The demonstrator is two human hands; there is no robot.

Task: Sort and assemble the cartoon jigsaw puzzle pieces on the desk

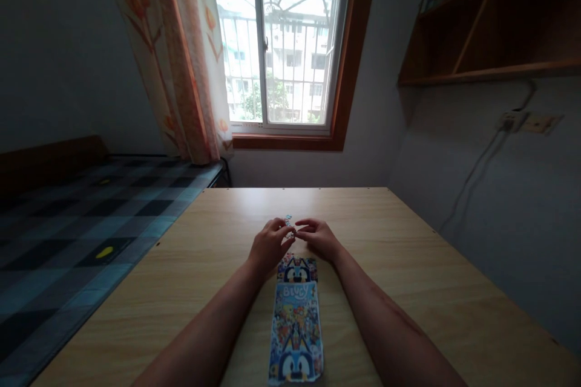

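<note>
Over the middle of the table my left hand (269, 244) and my right hand (319, 237) meet, fingertips almost touching. Between them is a small jigsaw piece (294, 232), pinched by my right thumb and fingers. My left fingers are curled close to it; what they hold is too small to make out. More small pieces (288, 217) lie just beyond the fingers. Nearer to me, a partly assembled jigsaw puzzle (297, 269) shows a blue cartoon dog's face. Below it lies a printed picture sheet (296, 332) lettered "BLUEY" with the same dog face.
The pale wooden table (385, 290) reaches toward a window (295, 48) with an orange-flowered curtain (181, 60). A bed with a checked cover (136, 211) stands on the left. At the right are a wall shelf (490, 72) and a socket (512, 121) with a hanging cable.
</note>
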